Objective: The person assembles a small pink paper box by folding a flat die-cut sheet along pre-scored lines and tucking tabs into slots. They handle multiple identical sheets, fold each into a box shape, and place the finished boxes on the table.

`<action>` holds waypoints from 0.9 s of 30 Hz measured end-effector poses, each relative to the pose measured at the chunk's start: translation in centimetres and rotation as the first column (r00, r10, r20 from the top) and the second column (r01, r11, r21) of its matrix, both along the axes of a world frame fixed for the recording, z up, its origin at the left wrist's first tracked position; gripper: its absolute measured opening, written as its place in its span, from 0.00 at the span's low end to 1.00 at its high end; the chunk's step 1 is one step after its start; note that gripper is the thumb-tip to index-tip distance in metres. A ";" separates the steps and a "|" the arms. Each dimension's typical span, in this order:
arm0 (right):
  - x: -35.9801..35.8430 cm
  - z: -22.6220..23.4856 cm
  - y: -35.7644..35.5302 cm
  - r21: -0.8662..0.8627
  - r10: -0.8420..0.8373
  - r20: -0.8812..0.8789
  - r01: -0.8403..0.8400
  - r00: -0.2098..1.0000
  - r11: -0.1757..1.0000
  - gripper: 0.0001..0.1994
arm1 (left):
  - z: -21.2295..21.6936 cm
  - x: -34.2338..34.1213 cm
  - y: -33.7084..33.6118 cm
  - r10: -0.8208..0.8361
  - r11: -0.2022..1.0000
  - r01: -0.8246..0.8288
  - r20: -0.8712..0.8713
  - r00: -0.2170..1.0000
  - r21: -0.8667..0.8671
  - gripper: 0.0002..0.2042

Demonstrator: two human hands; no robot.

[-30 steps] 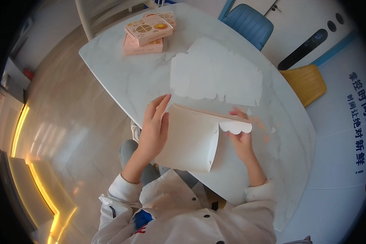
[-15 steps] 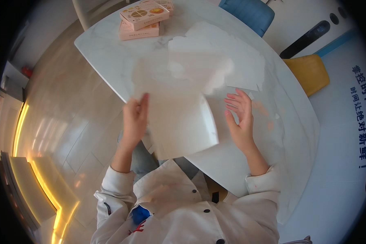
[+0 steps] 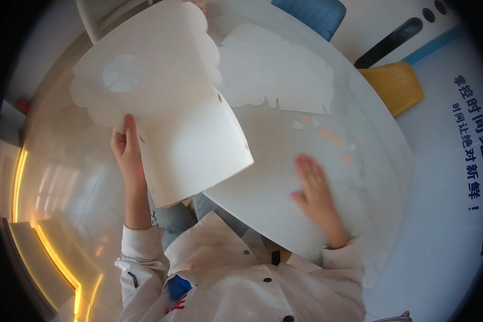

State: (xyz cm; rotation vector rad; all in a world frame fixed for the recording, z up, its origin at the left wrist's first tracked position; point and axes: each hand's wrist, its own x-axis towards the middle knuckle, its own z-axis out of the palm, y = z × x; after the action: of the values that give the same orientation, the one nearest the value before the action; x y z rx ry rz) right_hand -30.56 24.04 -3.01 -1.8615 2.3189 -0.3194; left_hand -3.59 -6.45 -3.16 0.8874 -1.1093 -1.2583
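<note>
My left hand [image 3: 127, 153] is closed on the left edge of a white cardboard box [image 3: 193, 145], thumb on the inner face. The box is partly folded: a tray-like part faces me, and a scalloped lid with a round window opens away to the upper left. My right hand [image 3: 317, 196] is empty, palm down over the marble-look table [image 3: 273, 209], its fingers stretched and slightly blurred. Beyond it lies a flat white cardboard blank [image 3: 273, 70] with cut edges. Several small white and pinkish paper scraps [image 3: 327, 134] lie between that blank and my right hand.
Behind the lid, a stack of pink boxes [image 3: 199, 5] is mostly hidden at the table's far edge. A blue chair [image 3: 314, 17] stands beyond the table, a yellow chair [image 3: 396, 87] at the right. The table's curved edge runs close to my lap.
My left hand has moved left with the box, and the lid now covers most of the pink boxes. My right hand has come lower, turning palm down over the table.
</note>
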 end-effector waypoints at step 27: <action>-7.1 2.2 -0.9 -0.387 -0.232 0.282 0.331 0.931 0.861 0.27 | 0.7 -5.5 3.8 -0.217 0.866 0.372 0.419 0.881 -0.333 0.18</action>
State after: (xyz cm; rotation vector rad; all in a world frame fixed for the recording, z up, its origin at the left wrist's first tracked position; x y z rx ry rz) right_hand -37.68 23.16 -0.80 -1.5166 2.4999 -1.1032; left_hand -9.09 -2.64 -2.41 0.6577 -1.7980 -1.0642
